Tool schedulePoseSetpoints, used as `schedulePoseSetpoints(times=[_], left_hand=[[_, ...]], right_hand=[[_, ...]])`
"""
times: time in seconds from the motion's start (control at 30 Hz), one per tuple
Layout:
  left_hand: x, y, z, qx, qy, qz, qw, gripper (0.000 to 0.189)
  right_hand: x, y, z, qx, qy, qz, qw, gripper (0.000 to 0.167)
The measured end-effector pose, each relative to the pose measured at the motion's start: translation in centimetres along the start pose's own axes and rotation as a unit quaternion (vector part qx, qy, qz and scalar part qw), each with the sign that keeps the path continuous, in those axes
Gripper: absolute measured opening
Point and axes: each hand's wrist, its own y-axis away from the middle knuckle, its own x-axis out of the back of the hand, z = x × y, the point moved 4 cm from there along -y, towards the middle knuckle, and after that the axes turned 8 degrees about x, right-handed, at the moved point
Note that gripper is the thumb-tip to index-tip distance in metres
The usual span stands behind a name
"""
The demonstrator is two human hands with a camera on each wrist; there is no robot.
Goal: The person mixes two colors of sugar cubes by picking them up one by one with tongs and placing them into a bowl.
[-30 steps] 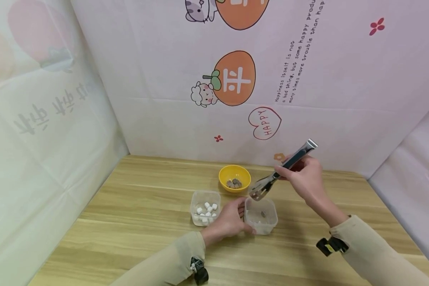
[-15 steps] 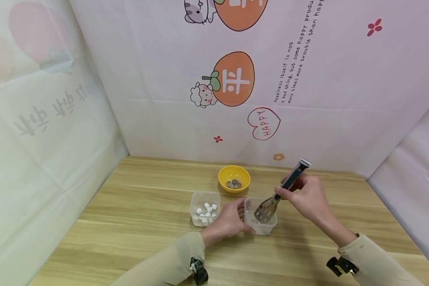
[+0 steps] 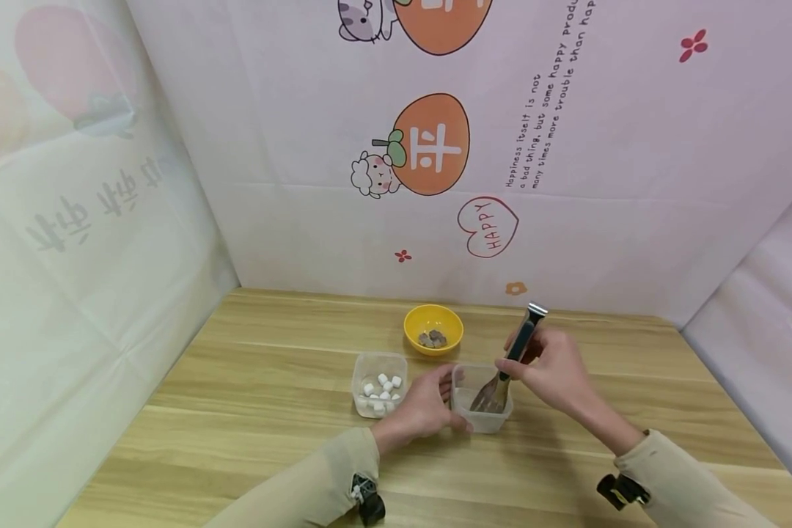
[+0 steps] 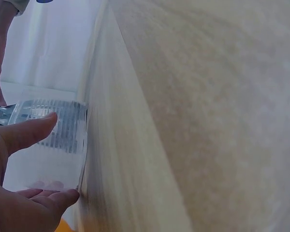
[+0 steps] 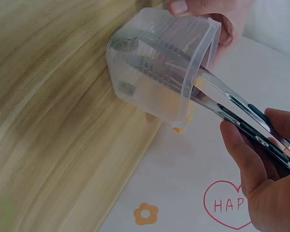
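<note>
My right hand (image 3: 554, 370) grips metal food tongs (image 3: 518, 348) with dark handle grips, slanting down into a clear plastic container (image 3: 463, 374). In the right wrist view the two slotted heads of the tongs (image 5: 157, 72) stand apart inside. Small grey-brown pieces lie at the container's bottom; one piece (image 5: 127, 88) sits off to the side of the tongs. My left hand (image 3: 425, 405) holds the same container from its left, thumb (image 4: 34, 130) along the near wall and fingers behind. Behind it, a yellow bowl (image 3: 458, 331) bears several similar grey-brown pieces (image 3: 433, 339).
Left of my left hand stands another clear container (image 3: 361, 367) with several small white cubes (image 3: 387, 386). All sit on a wood-grain table (image 3: 270, 381). A printed white cloth (image 3: 303, 242) rises at the table's back edge, with more cloth at both sides.
My right hand has lowered the tongs from above the rim into the right container and turned them more upright. My left hand stays at the container.
</note>
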Motion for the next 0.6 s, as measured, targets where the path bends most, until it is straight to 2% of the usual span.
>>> schedulePoseSetpoints(times=[0.37,0.6], left_hand=[[0.02,0.1,-0.02,-0.004,0.0,0.002,1.0,0.097],[0.08,0.18,-0.01,0.0,-0.006,0.001,1.0,0.099]], right_hand=[[-0.37,-0.08,-0.04,-0.005,-0.004,-0.012,0.9999,0.021],[-0.47,-0.28,-0.15,-0.01,-0.005,0.028,0.9995,0.02]])
